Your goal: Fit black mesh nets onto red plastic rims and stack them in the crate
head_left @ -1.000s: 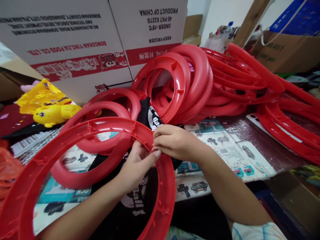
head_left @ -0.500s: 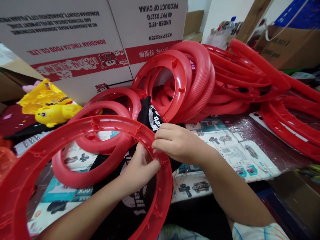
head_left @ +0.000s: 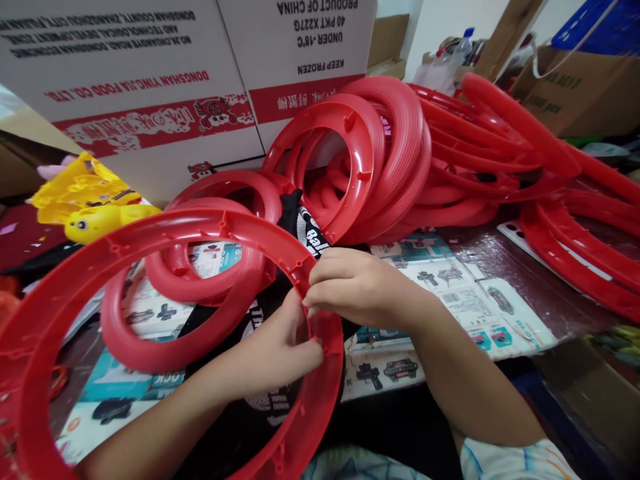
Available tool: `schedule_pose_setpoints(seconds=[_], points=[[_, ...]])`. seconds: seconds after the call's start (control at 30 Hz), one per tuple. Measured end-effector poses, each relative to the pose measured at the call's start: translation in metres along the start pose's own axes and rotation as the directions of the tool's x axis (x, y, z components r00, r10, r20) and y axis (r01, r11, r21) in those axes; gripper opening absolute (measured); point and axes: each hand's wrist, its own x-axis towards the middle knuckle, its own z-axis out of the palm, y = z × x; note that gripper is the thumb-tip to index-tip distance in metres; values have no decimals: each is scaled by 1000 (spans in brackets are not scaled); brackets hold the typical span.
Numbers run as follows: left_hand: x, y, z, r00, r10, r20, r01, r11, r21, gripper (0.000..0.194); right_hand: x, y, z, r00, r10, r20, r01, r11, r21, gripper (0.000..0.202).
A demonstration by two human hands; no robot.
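A large red plastic ring (head_left: 330,393), its hollow ribbed side facing me, tilts across the left and middle of the view. My left hand (head_left: 280,347) reaches through it and grips its right side, thumb on the near face and fingers partly hidden behind the rim. My right hand (head_left: 355,283) is closed on the same rim just above, fingers curled; whether anything small is pinched there I cannot tell. Black fabric with white lettering (head_left: 310,233) shows behind the right hand and inside the ring. Smaller red rings (head_left: 150,360) lie just beyond.
More red rings (head_left: 400,133) are heaped against a white carton (head_left: 150,60). Larger red hoop parts (head_left: 500,153) are piled at the right. A yellow plastic toy (head_left: 105,220) sits at the left. Flattened printed cardboard (head_left: 480,300) covers part of the dark table (head_left: 505,247).
The ring's far edge has risen slightly, and my left hand has shifted a little up along the rim. My right hand stays nearly in place on it.
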Motion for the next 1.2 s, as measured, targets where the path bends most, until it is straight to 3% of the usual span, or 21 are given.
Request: schedule_pose_setpoints(seconds=[0.1, 0.23, 0.47, 0.63, 0.77, 0.87, 1.03, 1.2], points=[[0, 2, -1, 998, -24, 60, 23, 1000, 12, 60, 0, 0, -1, 999, 3, 42, -6, 997, 76, 24], [-1, -2, -1, 996, -69, 62, 65, 996, 60, 61, 0, 3, 1, 996, 3, 91, -8, 998, 59, 20], [-2, -1, 1, 991, -115, 72, 121, 989, -84, 50, -2, 3, -5, 996, 42, 75, -38, 998, -51, 23], [1, -5, 3, 996, -19, -89, 5, 987, -161, 54, -2, 4, -2, 996, 39, 82, -29, 993, -114, 27], [5, -13, 7, 957, -21, -288, -23, 988, -150, 49, -1, 4, 5, 994, 1, 110, 13, 992, -123, 23], [7, -15, 8, 940, -6, -341, -22, 997, -76, 43, 0, 5, 8, 995, 23, 92, -7, 986, -169, 21], [8, -14, 4, 959, -18, -282, 25, 999, 24, 40, -1, 7, 4, 999, 33, 32, -24, 968, -249, 26], [6, -18, 2, 983, -49, -176, 60, 996, 59, 41, 0, 3, 3, 1000, -9, 8, 10, 978, -206, 28]])
